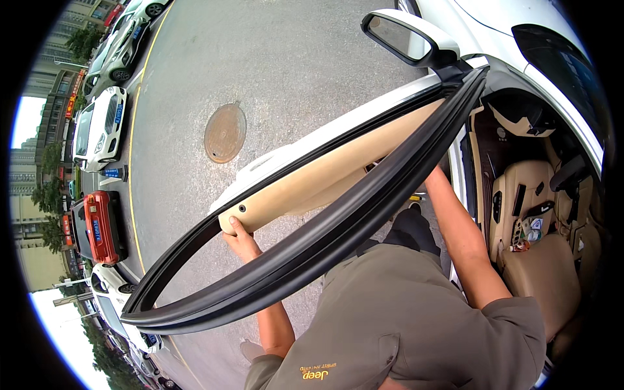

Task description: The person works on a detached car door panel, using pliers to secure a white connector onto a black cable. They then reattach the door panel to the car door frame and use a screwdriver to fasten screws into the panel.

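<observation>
A white car's open front door spans the middle of the view. Its beige door trim panel (338, 162) lies inside the black window frame (312, 240). My left hand (242, 242) reaches through the window opening and grips the panel's left end, thumb on its upper face beside a small dark round hole. My right forearm (458, 227) runs up past the frame's right part. The frame hides my right hand, so what it touches cannot be seen. A side mirror (406, 39) is fixed at the door's far right end.
At the right, the car's beige seat (543, 273) holds small items, among them a black object (539, 208). A round manhole cover (225, 133) lies in the grey pavement beyond the door. Parked cars, including a red one (99, 224), line the left.
</observation>
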A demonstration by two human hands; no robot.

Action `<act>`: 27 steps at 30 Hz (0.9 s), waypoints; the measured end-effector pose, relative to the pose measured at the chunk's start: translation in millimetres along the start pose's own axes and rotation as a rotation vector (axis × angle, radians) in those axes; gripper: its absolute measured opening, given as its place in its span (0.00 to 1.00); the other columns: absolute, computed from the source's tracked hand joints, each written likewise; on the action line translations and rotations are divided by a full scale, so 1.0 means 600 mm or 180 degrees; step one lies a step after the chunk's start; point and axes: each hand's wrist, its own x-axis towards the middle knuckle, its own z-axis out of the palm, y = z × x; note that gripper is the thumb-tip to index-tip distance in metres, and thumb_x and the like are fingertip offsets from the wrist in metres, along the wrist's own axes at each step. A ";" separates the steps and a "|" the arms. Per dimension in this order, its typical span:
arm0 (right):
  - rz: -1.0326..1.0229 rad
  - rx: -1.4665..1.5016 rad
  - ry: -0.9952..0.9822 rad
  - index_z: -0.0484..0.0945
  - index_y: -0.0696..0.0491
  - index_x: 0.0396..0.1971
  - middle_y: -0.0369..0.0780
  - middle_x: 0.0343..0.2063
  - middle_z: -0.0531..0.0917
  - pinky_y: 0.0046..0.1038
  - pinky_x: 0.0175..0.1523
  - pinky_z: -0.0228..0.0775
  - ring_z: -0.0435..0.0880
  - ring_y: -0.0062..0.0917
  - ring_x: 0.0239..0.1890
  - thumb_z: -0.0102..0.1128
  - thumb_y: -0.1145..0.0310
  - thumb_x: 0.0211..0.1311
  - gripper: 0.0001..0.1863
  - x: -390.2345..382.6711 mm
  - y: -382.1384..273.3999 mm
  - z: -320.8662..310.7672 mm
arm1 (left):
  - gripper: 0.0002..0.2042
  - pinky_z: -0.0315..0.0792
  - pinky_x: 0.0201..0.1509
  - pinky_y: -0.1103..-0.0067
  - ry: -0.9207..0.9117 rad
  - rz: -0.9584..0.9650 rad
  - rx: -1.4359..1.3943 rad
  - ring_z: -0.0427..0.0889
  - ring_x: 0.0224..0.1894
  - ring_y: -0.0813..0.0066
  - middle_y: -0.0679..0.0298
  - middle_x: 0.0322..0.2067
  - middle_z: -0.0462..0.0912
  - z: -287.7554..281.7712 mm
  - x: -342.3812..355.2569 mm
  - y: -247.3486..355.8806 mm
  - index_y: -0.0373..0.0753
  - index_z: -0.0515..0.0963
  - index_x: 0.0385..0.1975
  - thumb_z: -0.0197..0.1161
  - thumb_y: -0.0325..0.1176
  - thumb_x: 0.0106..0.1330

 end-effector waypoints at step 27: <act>0.0196 -0.0458 0.0045 0.70 0.52 0.61 0.37 0.55 0.79 0.35 0.62 0.71 0.78 0.29 0.57 0.52 0.54 0.72 0.24 -0.039 -0.021 -0.001 | 0.26 0.68 0.65 0.67 -0.0542 -0.0608 -0.1002 0.77 0.57 0.67 0.57 0.55 0.77 -0.039 -0.001 0.062 0.33 0.67 0.61 0.65 0.41 0.70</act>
